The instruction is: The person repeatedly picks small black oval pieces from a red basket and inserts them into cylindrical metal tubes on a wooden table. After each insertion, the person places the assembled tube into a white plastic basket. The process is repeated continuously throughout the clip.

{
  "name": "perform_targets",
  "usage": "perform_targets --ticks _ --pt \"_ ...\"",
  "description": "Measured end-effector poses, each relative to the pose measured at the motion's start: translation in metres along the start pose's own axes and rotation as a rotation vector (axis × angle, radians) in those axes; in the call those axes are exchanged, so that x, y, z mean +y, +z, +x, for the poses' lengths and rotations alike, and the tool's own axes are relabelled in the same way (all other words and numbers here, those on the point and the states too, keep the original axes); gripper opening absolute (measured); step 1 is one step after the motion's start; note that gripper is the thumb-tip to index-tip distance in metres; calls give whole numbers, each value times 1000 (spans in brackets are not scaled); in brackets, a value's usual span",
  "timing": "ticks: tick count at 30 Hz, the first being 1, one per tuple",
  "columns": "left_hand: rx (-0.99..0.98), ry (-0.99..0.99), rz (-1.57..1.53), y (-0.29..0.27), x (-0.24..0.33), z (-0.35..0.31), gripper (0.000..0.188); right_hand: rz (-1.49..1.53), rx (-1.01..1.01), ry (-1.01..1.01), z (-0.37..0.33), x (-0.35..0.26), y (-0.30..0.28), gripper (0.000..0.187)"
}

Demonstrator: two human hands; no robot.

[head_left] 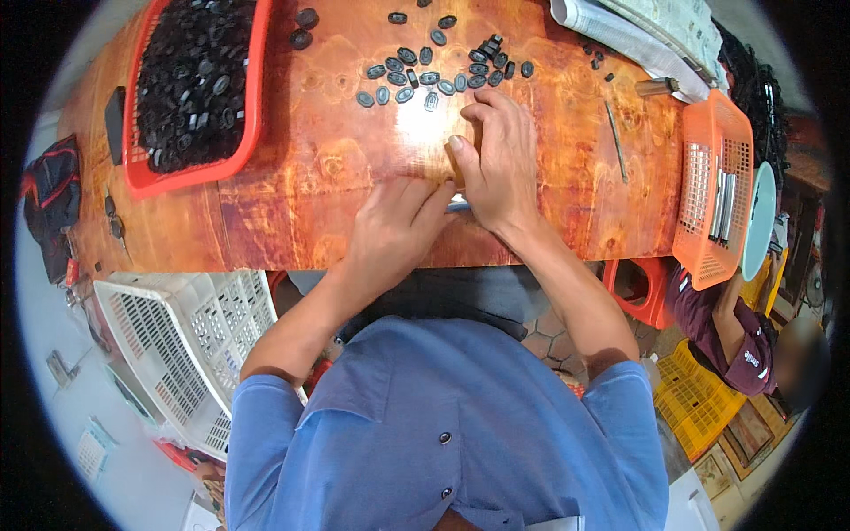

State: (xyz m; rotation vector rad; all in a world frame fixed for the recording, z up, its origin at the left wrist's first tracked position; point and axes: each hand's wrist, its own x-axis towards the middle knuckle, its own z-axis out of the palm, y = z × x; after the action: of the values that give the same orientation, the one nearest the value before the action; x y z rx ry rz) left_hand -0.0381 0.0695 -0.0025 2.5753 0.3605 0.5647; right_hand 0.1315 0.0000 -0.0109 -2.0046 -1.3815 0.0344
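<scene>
Several small oval black plastic pieces (pixel 429 79) lie loosely grouped on the wooden table (pixel 336 168) in front of me. My right hand (pixel 503 164) rests just short of them. Its thumb and index finger are apart, with the fingertips close to the nearest pieces and nothing visible between them. Near the table's front edge, my left hand (pixel 398 217) has its fingers curled together, and whatever they hold is hidden. Between the two hands, a small white and blue thing (pixel 458 203) shows in part; I cannot make out its kind.
A red basket (pixel 257 106) full of black pieces stands at the left. On the right are an orange basket (pixel 699 195) with metal strips, a thin metal rod (pixel 615 142) and rolled paper (pixel 620 40). A white crate (pixel 177 345) stands below left; another person's arm (pixel 728 310) shows at right.
</scene>
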Motion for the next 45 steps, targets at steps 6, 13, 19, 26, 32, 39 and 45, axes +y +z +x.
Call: perform_targets --ticks 6,13,19,26,32,39,45 --pt "137 -241 -252 -18 -1 7 29 427 75 215 -9 1 -17 49" --pt "478 -654 -472 -107 -4 -81 26 -282 -298 80 -117 -38 -41 99" --pt "629 -661 -452 -156 3 -118 29 529 -680 -394 -144 -138 41 73" --pt "722 -728 -513 -188 20 -157 27 567 -742 -1007 -148 -184 102 23" --pt "997 -837 -826 -160 12 -186 34 613 -253 -518 -120 -151 54 8" --pt "970 -885 -944 -148 4 -176 48 468 -189 -262 -163 -54 -9 15" --pt "864 -919 -978 -136 1 -144 46 321 -33 -204 -167 -36 -26 16"
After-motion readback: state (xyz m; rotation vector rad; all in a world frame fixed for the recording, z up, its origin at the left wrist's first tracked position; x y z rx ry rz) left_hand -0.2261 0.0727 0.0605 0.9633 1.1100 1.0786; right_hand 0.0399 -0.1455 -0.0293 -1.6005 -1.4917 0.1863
